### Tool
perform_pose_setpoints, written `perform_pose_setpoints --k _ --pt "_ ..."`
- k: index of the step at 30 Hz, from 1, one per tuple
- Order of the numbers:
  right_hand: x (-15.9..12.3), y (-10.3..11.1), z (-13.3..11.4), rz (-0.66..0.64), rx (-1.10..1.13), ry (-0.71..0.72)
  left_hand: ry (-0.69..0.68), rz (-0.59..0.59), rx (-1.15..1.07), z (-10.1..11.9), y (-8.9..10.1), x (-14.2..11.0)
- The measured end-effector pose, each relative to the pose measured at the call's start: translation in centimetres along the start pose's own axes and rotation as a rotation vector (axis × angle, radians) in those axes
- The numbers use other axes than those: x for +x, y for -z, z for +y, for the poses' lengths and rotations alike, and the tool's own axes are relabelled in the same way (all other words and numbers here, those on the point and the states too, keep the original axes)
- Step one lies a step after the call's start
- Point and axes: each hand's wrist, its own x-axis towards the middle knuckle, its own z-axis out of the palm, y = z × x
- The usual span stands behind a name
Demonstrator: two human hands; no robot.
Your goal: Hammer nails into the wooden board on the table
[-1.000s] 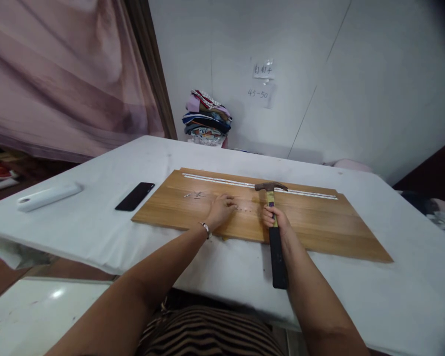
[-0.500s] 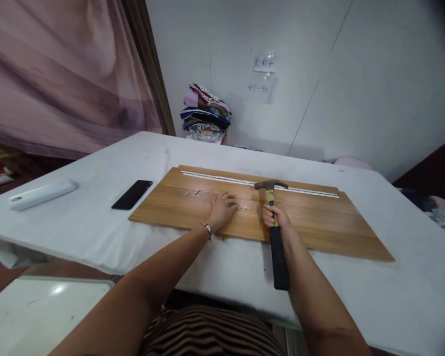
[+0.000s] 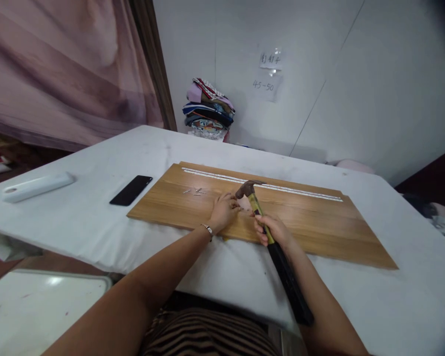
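My right hand is wrapped round the handle of a claw hammer, on its yellow part above the black grip. The rusty hammer head is tilted to the left, close to my left fingers. Resting on the brown wooden board, my left hand has its fingers bent and thumb and fingertips together; whatever they pinch is too small to make out. Small dots in a short row on the board lie just right of those fingertips, partly behind the hammer. Several loose nails lie on the board, left of my left hand.
Two white measuring strips run along the board's far side. A black phone and a white plastic object lie to the left on the white-covered table. Folded cloths are stacked by the wall behind.
The hammer head has swung left, toward my left fingers, and its handle now slants down to the right. My left hand stays at the same spot on the board. The view has shifted slightly.
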Motion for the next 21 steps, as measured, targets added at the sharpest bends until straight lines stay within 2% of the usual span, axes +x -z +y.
perform_pose_setpoints --k 6,10,15,18,21 --pt "-0.6 -0.8 -0.4 0.082 -0.101 0.029 0.034 0.056 -0.007 0.8 0.4 -0.5" --pt "-1.0 -0.9 -0.9 0.093 -0.108 0.058 0.087 0.051 -0.016 1.2 1.6 -1.3" --pt "-1.8 -1.3 -1.8 0.059 -0.155 0.039 0.133 0.067 0.069 -0.5 2.7 -3.0" --pt "-1.9 -1.5 -1.9 0.055 -0.168 0.015 0.085 0.095 0.170 -1.8 2.3 -3.7" --pt "-1.7 -1.5 -1.7 0.061 -0.195 -0.014 0.027 0.086 0.268 -2.1 1.8 -4.0"
